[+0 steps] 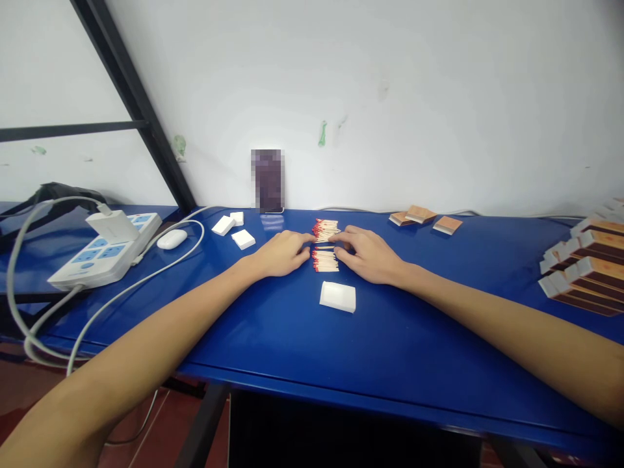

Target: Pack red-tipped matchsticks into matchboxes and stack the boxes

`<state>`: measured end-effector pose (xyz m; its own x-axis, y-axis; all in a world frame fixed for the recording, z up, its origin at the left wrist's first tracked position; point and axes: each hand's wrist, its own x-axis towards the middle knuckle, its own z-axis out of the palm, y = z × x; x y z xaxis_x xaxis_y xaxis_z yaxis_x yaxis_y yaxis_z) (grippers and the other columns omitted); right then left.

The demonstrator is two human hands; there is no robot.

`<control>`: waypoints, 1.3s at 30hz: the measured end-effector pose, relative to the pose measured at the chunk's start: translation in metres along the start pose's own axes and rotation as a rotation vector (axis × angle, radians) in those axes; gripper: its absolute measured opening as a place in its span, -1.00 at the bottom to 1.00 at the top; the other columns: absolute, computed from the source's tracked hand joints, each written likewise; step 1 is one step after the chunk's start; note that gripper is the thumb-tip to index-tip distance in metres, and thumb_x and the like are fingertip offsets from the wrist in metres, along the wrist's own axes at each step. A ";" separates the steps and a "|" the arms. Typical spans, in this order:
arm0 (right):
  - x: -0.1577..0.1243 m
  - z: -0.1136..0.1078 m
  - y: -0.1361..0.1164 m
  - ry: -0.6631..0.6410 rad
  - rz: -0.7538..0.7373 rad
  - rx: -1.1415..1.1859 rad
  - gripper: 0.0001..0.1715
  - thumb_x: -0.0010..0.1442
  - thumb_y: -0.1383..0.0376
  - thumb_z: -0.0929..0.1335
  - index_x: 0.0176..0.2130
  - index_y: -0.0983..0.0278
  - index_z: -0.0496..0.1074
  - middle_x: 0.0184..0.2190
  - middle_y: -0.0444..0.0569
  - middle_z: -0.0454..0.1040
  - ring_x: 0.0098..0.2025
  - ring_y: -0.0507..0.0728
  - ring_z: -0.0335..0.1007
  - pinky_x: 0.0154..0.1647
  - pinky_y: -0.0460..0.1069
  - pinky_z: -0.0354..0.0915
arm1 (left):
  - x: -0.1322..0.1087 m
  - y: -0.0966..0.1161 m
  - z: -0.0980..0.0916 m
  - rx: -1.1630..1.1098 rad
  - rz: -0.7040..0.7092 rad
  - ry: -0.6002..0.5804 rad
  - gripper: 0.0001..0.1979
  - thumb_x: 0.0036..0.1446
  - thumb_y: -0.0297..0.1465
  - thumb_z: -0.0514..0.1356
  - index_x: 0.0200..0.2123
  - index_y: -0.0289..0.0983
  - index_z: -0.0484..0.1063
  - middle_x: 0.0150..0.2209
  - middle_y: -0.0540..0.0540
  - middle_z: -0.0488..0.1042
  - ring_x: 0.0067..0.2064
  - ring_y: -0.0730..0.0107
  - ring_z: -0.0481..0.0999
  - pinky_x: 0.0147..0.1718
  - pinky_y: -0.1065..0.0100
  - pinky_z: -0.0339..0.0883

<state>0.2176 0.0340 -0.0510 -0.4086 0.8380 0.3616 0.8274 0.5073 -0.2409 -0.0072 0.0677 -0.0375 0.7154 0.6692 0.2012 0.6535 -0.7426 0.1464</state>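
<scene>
A row of red-tipped matches [325, 261] lies side by side on the blue table, with a thicker pile of them toward the wall. My left hand [284, 253] rests at the red-head end, its index finger and thumb stretched toward the matches and a little apart. At the plain wooden ends is my right hand [368, 255], index finger and thumb spread with a gap between them, fingertips at the sticks. Neither hand grips a match as far as I can see. Just below the matches sits a white matchbox tray [337, 296].
Small white trays [243, 239] lie left of my left hand. Wood-patterned matchbox sleeves [447, 225] lie at the back right; several matchboxes [599, 273] are stacked far right. A phone [268, 182] leans on the wall. Left are a power strip [104, 250], cables and a white earphone case [171, 239].
</scene>
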 end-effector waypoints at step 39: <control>0.001 -0.001 0.000 -0.052 0.008 -0.023 -0.51 0.34 0.17 0.20 0.14 0.24 0.46 -0.17 0.06 0.44 -0.27 0.15 0.37 -0.24 0.04 0.18 | -0.001 -0.001 0.000 -0.055 -0.005 -0.011 -0.65 0.24 -0.43 0.01 0.04 -0.24 0.43 -0.40 -0.02 0.51 -0.36 0.35 0.47 -0.33 0.34 0.24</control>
<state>0.2171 0.0346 -0.0499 -0.4207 0.8519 0.3118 0.8394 0.4960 -0.2224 -0.0088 0.0678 -0.0374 0.7147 0.6732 0.1898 0.6431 -0.7392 0.2000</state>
